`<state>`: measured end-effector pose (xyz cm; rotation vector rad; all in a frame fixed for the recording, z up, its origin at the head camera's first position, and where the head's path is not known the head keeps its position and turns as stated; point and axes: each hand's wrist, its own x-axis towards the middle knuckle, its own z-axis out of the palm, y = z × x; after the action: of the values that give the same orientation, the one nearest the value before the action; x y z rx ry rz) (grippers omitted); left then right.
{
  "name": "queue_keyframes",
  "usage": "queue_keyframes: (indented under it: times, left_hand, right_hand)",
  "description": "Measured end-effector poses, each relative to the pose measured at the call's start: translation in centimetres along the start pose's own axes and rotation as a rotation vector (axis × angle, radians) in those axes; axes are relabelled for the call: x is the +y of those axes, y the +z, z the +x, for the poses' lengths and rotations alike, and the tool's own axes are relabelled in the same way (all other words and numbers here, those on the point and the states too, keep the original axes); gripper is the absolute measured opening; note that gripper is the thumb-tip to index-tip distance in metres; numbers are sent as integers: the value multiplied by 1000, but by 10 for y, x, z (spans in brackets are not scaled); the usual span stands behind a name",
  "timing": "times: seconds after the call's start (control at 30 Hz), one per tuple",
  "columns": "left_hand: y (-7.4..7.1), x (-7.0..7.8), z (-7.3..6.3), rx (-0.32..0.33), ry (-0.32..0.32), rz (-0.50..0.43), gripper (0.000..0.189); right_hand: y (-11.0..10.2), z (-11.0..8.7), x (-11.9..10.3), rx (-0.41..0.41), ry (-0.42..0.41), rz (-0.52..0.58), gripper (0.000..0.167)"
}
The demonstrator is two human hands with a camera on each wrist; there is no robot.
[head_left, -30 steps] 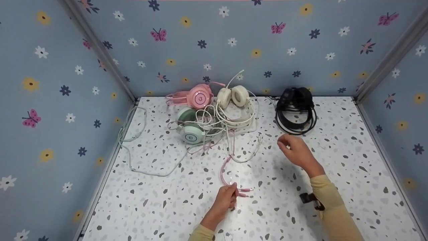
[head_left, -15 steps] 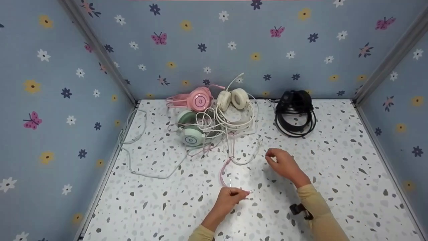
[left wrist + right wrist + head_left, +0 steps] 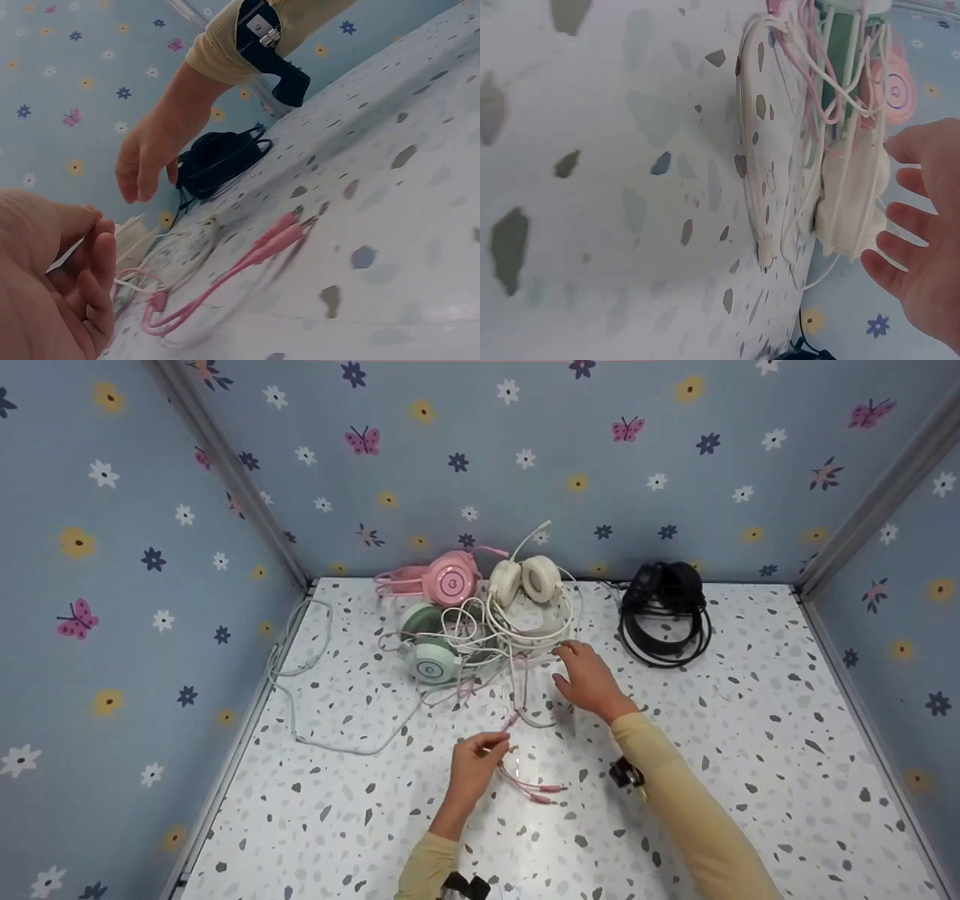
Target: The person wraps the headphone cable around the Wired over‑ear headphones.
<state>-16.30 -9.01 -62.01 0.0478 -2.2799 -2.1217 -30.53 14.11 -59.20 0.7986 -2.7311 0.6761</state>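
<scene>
Close above the pink cable (image 3: 515, 780), my left hand (image 3: 474, 765) has its thumb and fingertips near each other; no held thing shows between them in the left wrist view. The cable's two pink plugs (image 3: 277, 238) lie on the table beyond this hand. My right hand (image 3: 592, 681) is stretched forward with parted fingers (image 3: 900, 244), near the white headset (image 3: 538, 579) and its coiled cable. Part of the white cable's loose end is hidden under that hand in the head view. Left of it sit a green headset (image 3: 433, 658) and a pink headset (image 3: 452, 577), with cables tangled across them.
A black headset (image 3: 661, 611) with its looped cable stands at the back right. One pale green cable (image 3: 341, 748) trails along the left of the speckled table (image 3: 360, 825). Flowered walls (image 3: 480, 457) enclose the back and sides.
My left hand has left the pink plugs and moved up and left, leaving them on the table. The right hand has moved left toward the white cable, and its fingers have spread.
</scene>
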Motion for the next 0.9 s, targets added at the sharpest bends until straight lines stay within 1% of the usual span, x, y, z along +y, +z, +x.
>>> queue_keyframes:
  times: [0.07,0.17,0.27,0.33,0.37,0.43,0.5,0.57,0.63,0.7,0.77,0.8,0.83,0.9]
  left_hand:
    - [-7,3,10,64,66,49,12]
    - [-17,7,23,168,195,188,9]
    - [-26,16,39,258,338,417,8]
    - [-33,24,52,302,428,564,13]
    - [-37,27,59,317,459,638,16]
    - [-43,34,74,333,493,752,25]
    - [-48,36,87,338,509,833,30]
    - [-52,36,94,332,503,890,34]
    - [-54,34,98,326,494,918,35]
    - [-54,32,98,313,470,948,36]
    - [-54,30,99,291,434,985,38]
    - [-54,30,100,276,412,1003,40]
    - [-54,29,101,256,386,1026,44]
    - [-55,28,104,197,319,1070,52]
  right_hand:
    - [4,9,-1,-33,25,-8,43]
    - [8,19,-3,-76,65,-14,51]
    - [11,29,-3,-86,59,-41,56]
    - [13,36,-3,-75,43,-72,59]
    - [14,40,-2,-74,38,-97,61]
    - [16,47,0,-91,44,-156,64]
    - [19,52,1,-144,61,-218,67]
    - [23,54,2,-215,80,-272,70]
    - [26,54,3,-287,101,-310,74]
    - [29,53,4,-333,118,-339,78]
    - [30,53,5,-344,128,-357,81]
    - [31,54,6,-335,127,-365,81]
    - [31,54,7,-316,125,-372,79]
    - [33,54,9,-273,119,-398,71]
